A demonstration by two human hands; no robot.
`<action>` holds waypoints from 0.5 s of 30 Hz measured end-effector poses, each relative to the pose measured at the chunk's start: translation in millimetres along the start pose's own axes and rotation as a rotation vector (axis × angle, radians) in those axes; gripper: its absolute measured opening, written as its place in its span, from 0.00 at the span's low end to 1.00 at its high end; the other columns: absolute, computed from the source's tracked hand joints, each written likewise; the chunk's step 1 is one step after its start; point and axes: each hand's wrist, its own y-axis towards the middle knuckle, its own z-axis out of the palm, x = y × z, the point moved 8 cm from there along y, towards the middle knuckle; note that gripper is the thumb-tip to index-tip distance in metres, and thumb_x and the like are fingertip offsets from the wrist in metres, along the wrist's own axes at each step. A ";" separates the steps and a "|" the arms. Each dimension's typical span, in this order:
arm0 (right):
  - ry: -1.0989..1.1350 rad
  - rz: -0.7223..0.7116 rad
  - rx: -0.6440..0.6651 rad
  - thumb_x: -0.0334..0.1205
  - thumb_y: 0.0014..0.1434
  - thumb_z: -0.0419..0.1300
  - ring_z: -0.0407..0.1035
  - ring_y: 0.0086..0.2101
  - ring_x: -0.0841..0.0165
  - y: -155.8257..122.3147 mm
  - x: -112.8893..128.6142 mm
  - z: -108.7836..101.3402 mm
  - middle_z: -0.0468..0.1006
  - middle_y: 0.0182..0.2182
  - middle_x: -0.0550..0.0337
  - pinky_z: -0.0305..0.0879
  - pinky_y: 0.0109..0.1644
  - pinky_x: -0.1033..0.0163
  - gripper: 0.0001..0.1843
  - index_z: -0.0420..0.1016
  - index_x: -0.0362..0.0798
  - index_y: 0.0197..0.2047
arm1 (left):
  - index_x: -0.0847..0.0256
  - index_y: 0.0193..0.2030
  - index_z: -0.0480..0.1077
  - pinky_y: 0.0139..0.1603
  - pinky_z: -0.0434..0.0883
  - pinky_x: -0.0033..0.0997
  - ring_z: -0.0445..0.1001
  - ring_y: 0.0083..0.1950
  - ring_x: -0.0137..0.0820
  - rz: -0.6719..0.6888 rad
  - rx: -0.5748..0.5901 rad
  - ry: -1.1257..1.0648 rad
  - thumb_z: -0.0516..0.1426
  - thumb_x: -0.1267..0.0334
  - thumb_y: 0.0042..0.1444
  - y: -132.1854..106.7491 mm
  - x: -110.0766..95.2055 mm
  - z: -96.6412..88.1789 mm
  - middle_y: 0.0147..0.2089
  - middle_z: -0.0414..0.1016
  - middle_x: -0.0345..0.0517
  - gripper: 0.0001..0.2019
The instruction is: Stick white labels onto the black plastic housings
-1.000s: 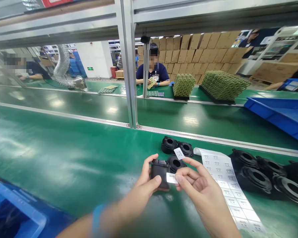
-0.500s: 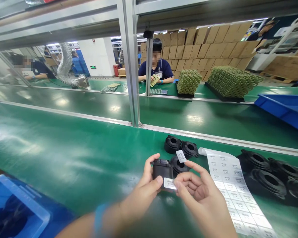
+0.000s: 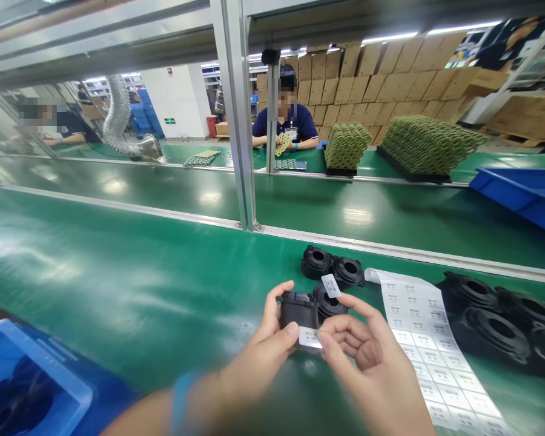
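Note:
My left hand is closed around a black plastic housing, thumb on the near side and fingers behind. A white printed label lies against the housing's lower near face. The thumb of my right hand presses at that label's right end. On the tip of my right index finger hangs a second white label. Just behind the held housing stands another black round housing with a central hole, partly hidden by my fingers. Two more, a left one and a right one, stand behind it.
A label sheet lies right of my right hand. Several black housings sit beyond it. At lower left is a blue bin with black parts. A metal post rises ahead; a co-worker sits across the line.
Both hands, the housing and the labels keep nearly the same place. In the far right background, a person has shifted right, with a carton now showing beside them.

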 end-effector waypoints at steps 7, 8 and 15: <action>-0.038 -0.041 -0.023 0.55 0.56 0.65 0.72 0.36 0.70 -2.1 3.1 -0.3 0.76 0.34 0.63 0.72 0.44 0.66 0.32 0.57 0.56 0.58 | 0.51 0.69 0.45 0.57 0.66 0.33 0.71 0.56 0.31 0.011 0.006 -0.006 0.57 0.60 0.63 0.1 -0.6 1.0 0.64 0.64 0.52 0.33; -0.046 -0.043 -0.023 0.55 0.57 0.64 0.72 0.36 0.70 -2.2 3.3 -0.3 0.76 0.34 0.63 0.72 0.44 0.66 0.32 0.57 0.56 0.58 | 0.51 0.68 0.45 0.57 0.67 0.33 0.71 0.56 0.31 0.011 0.005 -0.008 0.58 0.60 0.63 0.2 -0.7 1.1 0.64 0.64 0.53 0.32; -0.069 -0.040 -0.017 0.55 0.57 0.64 0.72 0.36 0.70 -2.9 4.6 -0.4 0.75 0.35 0.63 0.72 0.43 0.66 0.31 0.57 0.56 0.58 | 0.50 0.69 0.45 0.58 0.66 0.36 0.71 0.58 0.36 0.004 -0.002 0.002 0.59 0.58 0.61 0.2 -1.1 0.6 0.65 0.63 0.54 0.34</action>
